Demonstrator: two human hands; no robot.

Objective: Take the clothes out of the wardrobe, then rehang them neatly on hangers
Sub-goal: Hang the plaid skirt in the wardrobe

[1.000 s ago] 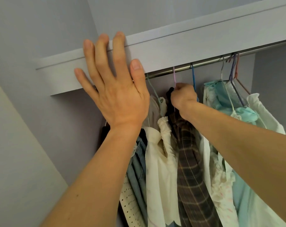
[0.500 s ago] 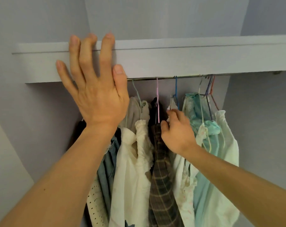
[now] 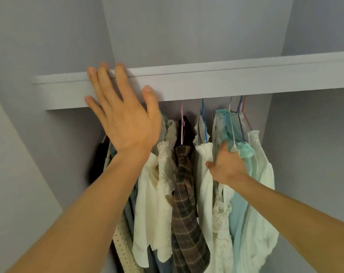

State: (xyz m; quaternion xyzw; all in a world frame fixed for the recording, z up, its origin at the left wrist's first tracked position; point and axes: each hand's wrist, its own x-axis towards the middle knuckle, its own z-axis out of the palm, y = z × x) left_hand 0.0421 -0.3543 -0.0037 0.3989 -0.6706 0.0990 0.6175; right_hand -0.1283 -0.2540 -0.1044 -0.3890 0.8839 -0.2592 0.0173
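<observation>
Starting out: task looks barely begun, nothing visibly out of the wardrobe yet (judged from how full the row is).
L hand: left hand (image 3: 127, 123) is spread flat, fingers apart, pressed on the front edge of the grey shelf (image 3: 226, 83); holding nothing, looks like bracing.
R hand: right hand (image 3: 225, 167) is closed into the clothes, thumb across the white blouse (image 3: 203, 174), fingers tucked out of sight between it and the mint top (image 3: 244, 150). Which garment it truly grips, can't tell; most likely the white blouse's shoulder.
Clothes, where: all hang under the shelf, packed tight, touching each other. L to R: dark item and dotted cream fabric (image 3: 121, 243) at far left, cream ruffled blouse (image 3: 157, 186), brown plaid shirt (image 3: 185, 203), white blouse, floral piece (image 3: 220, 213), mint top, pale green blouse (image 3: 260, 194).
Hangers: pink hanger (image 3: 181, 123) over the plaid shirt, blue hanger (image 3: 204, 119) over the white blouse, a bunch of thin wire ones (image 3: 241, 115) at right. Rail itself hidden behind the shelf edge.
Done: approx. nil, as far as the view shows.
Left: lift every piece off, then rehang neatly. Several collars look slumped and bunched, so neatening is needed.
Next, prob.: unhook the blue hanger while the other hand steadies.
</observation>
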